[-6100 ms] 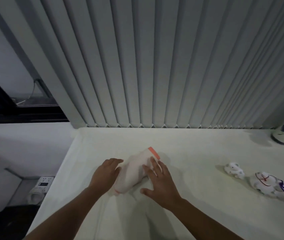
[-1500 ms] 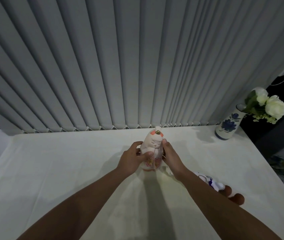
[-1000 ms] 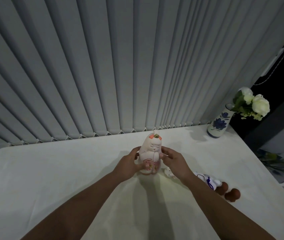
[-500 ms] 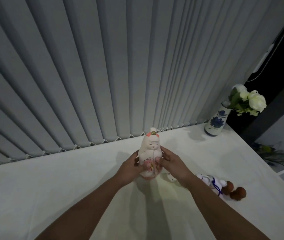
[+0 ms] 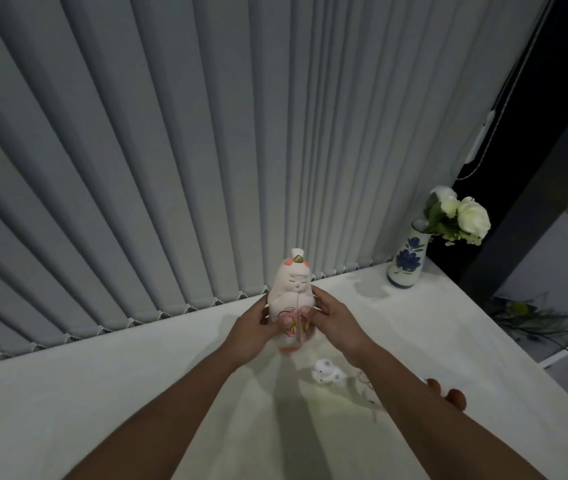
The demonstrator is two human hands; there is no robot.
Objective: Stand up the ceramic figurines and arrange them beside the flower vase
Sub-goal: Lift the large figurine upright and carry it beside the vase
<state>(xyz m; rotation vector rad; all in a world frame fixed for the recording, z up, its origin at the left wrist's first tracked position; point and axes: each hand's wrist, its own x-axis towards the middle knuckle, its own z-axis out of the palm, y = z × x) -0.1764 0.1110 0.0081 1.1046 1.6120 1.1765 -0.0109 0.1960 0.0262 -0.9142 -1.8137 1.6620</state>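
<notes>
At table centre: one tall figurine [image 5: 291,299], upright, raised higher than before, clasped by left hand [image 5: 253,329] and right hand [image 5: 332,318]; one vase [image 5: 407,259] far right; one small figurine [image 5: 327,372] lying near.

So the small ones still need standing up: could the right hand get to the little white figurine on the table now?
Probably not yet: the right hand and left hand both hold the tall doll figurine; otherwise the little white figurine lies unobstructed.

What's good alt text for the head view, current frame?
Two bare hands, left and right, hold a pale doll figurine upright over a white table in front of grey vertical blinds. A small white figurine lies under the right forearm, and a blue-flowered vase of white roses stands at the far right corner.
</notes>
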